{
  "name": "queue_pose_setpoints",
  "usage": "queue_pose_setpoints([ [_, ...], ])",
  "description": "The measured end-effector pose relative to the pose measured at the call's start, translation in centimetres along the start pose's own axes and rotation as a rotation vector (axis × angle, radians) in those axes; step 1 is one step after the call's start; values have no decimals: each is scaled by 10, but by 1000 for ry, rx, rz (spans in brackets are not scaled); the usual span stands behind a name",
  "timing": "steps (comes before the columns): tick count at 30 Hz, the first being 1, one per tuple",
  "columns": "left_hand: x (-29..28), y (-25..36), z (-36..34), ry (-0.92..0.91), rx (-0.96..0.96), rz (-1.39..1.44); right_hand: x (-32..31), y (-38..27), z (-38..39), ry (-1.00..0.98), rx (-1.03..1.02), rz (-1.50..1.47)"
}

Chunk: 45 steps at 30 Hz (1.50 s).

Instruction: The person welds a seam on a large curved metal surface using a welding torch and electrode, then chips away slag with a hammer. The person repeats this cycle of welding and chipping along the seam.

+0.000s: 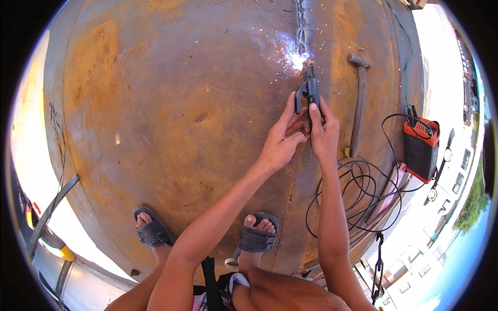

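Both hands are occupied with one tool: the fingers of the right hand (pixel 324 136) are closed around the grip of the black electrode holder (pixel 313 89), and the fingers of the left hand (pixel 279 147) are curled against it from the other side, near its lever. The holder is over the rusty metal surface (pixel 171 119), nearer to its right edge than to its left one, and it points to the far edge. At its tip burns a bright arc (pixel 297 61) with sparks — so the step in hand is, I judge, the welding of the seam (pixel 301 31), which goes toward that far edge. The glare hides how much electrode remains. The next move calls, in my opinion, for a steady wrist and a short, even gap along this line; the hammer (pixel 358 106), lying between seam and right edge, seems not needed yet.
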<state>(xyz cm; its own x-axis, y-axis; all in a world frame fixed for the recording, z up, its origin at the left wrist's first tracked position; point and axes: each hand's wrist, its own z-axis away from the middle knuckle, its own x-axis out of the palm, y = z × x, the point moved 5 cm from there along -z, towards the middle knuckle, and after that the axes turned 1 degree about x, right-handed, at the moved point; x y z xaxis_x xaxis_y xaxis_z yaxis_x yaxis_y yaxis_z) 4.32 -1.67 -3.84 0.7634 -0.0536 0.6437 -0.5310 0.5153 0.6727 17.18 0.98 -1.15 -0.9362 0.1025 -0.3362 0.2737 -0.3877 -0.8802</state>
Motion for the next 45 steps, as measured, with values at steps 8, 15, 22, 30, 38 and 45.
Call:
queue_pose_setpoints([
  [8, -1, -1, 0, 6, 17, -7, 0, -3, 1, -13, 7, 24],
  [15, 0, 1, 0, 6, 2, -25, 0, -3, 0, -11, 11, 15],
  [22, -1, 1, 1, 19, 9, 0, 0, -3, 0, -23, 35, 28],
  [30, 18, 22, 19, -1, 127, -15, -8, -17, 20, 39, -33, -201],
  [38, 26, 58, 75, 269, 65, -203, 11, -48, 97, 124, -304, 55],
  [45, -30, 54, 133, 579, -164, -485, 83, -39, 190, -205, -277, 55],
])
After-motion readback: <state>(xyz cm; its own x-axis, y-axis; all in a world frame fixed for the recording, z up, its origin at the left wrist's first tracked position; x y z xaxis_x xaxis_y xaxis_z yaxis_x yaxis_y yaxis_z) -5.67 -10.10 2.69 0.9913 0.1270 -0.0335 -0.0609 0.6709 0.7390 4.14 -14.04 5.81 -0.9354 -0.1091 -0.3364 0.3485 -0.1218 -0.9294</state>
